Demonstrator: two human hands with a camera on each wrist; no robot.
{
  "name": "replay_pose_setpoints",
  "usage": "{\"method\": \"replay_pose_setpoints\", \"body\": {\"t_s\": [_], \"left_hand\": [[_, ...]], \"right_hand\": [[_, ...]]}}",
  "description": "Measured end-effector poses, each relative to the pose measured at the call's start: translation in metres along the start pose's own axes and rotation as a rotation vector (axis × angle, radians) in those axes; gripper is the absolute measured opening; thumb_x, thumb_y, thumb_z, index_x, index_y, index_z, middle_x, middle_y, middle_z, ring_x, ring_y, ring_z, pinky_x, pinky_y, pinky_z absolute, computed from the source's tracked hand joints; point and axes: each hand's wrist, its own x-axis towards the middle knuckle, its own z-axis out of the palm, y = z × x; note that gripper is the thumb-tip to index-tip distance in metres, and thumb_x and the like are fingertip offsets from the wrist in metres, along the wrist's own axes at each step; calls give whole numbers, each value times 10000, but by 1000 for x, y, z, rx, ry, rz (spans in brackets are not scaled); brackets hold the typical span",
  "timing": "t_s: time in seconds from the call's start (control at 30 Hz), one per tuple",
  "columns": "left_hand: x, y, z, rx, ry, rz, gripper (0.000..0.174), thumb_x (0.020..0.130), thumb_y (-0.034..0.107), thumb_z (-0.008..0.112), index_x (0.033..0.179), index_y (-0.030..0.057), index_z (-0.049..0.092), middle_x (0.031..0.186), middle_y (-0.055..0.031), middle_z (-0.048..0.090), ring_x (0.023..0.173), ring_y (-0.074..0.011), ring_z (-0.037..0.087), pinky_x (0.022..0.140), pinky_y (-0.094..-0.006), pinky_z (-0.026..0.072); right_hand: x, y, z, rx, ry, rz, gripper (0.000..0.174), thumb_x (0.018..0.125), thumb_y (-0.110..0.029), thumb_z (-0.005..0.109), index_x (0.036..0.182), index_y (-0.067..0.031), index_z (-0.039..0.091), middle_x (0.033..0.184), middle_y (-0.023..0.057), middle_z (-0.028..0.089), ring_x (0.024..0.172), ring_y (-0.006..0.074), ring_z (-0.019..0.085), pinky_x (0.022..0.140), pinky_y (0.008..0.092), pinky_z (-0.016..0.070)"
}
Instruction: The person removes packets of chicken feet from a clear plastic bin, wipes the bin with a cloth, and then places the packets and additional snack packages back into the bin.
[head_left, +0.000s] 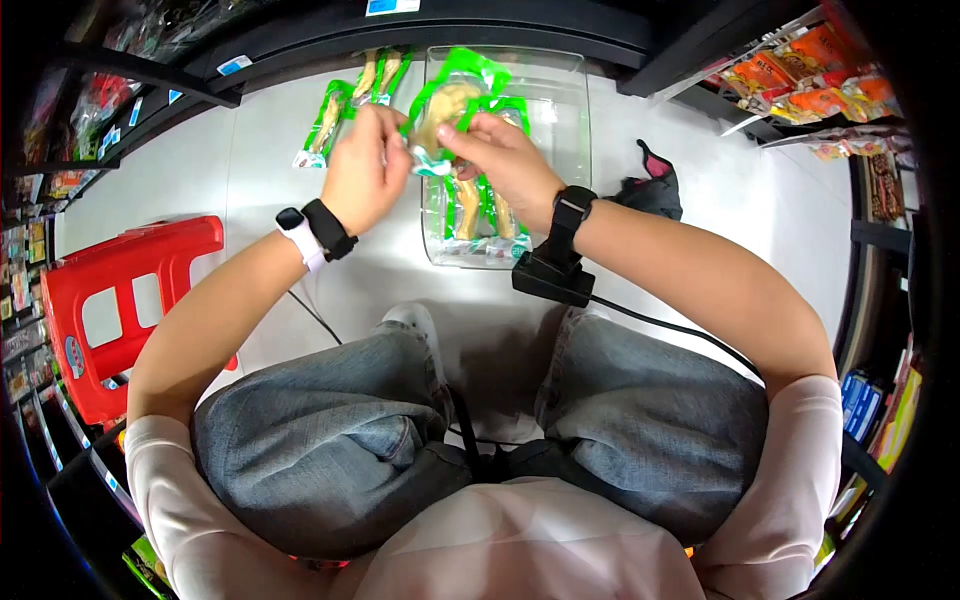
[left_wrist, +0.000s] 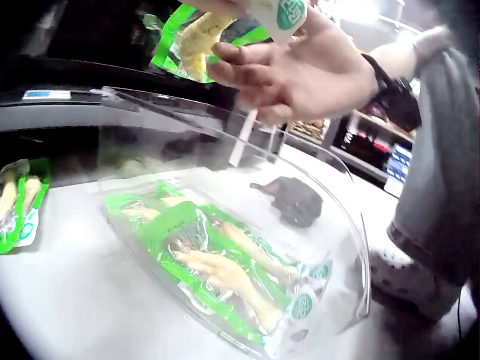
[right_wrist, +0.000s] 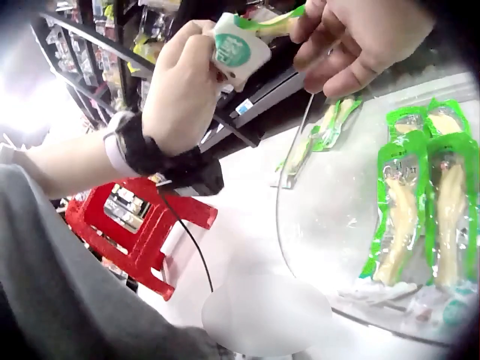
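Note:
Both hands hold a clear, green-edged packet of a chicken foot [head_left: 450,105] up above a see-through bin [head_left: 562,105]. The left hand [head_left: 365,165] grips its left side; in the right wrist view those fingers curl on the white end [right_wrist: 241,51] with the round teal label. My right hand [head_left: 508,165] pinches the packet from the right, thumb on its face. Beneath, several similar packets [left_wrist: 217,274] lie flat in the bin, side by side, some partly hidden by the right hand in the head view.
More green packets [head_left: 325,125] lie on the white floor left of the bin. A red plastic stool [head_left: 130,290] stands at the left, and a black bag-like item [head_left: 655,190] lies right of the bin. Dark shelves [head_left: 560,25] close in at the front and both sides.

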Motion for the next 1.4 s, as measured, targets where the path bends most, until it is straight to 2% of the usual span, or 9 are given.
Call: {"method": "replay_pose_setpoints", "body": {"t_s": [0.2, 0.33, 0.43, 0.53, 0.7, 0.8, 1.0, 1.27, 1.4], "left_hand": [[-4, 18, 17, 31, -151, -75, 91, 826, 8, 475, 866, -5, 394, 742, -187, 526, 615, -346, 535, 548, -369, 420], [-9, 17, 29, -79, -232, -349, 88, 826, 23, 516, 858, -14, 443, 717, -142, 546, 589, -239, 552, 531, -328, 428], [-9, 20, 29, -483, -392, -855, 174, 811, 44, 580, 954, -15, 500, 742, -37, 547, 606, -80, 511, 511, -215, 411], [-7, 23, 29, -536, -415, -984, 197, 814, 73, 595, 970, -9, 508, 742, -45, 566, 581, -73, 506, 499, -203, 409], [-3, 22, 26, -440, -455, -1001, 176, 788, 94, 640, 892, -14, 549, 704, -43, 585, 545, -63, 494, 473, -200, 404], [-6, 18, 28, -391, -514, -950, 154, 773, 104, 660, 815, -10, 565, 683, -38, 583, 539, -63, 491, 468, -205, 402], [-9, -8, 25, -264, -348, -818, 156, 783, 131, 648, 758, 8, 556, 660, -23, 560, 554, -71, 494, 473, -205, 395], [-11, -138, -6, 90, -172, -997, 204, 760, 229, 601, 778, 27, 579, 670, -36, 592, 564, -106, 556, 474, -240, 411], [-23, -179, -28, 496, -207, -763, 278, 718, 257, 610, 815, -3, 590, 726, -127, 630, 658, -264, 602, 615, -345, 468]], "right_hand": [[-8, 15, 4, 192, 97, -25, 504, 718, -96, 699, 1109, -3, 396, 909, 75, 574, 746, 124, 535, 668, 250, 430], [-17, 20, 2, -38, 179, 103, 637, 707, -53, 688, 1210, -2, 301, 923, 116, 553, 809, 148, 546, 690, 262, 445], [-18, 29, -1, -11, 169, 29, 649, 733, -17, 646, 1245, -2, 246, 999, 139, 503, 828, 176, 545, 607, 293, 494], [-22, 24, -1, 31, 176, 64, 594, 762, 29, 594, 1244, -26, 251, 1024, 130, 521, 860, 177, 554, 658, 299, 492], [-23, 24, -1, 50, 188, 168, 523, 781, 47, 569, 1223, -22, 297, 1029, 126, 543, 940, 177, 546, 769, 303, 456], [-14, 51, -10, -193, 272, 51, 569, 735, -32, 627, 1202, 43, 310, 1014, 166, 506, 886, 244, 556, 652, 340, 503], [-13, 47, -32, -313, 496, 328, 536, 705, -11, 590, 1173, 73, 342, 931, 209, 539, 824, 265, 581, 645, 354, 466], [14, 44, -57, -600, 585, 272, 709, 724, 51, 498, 1337, -79, 165, 981, 237, 541, 862, 321, 589, 686, 377, 495], [28, 57, -73, -631, 451, 319, 671, 744, 75, 452, 1340, -149, 238, 1087, 238, 510, 984, 321, 537, 806, 363, 424]]}}
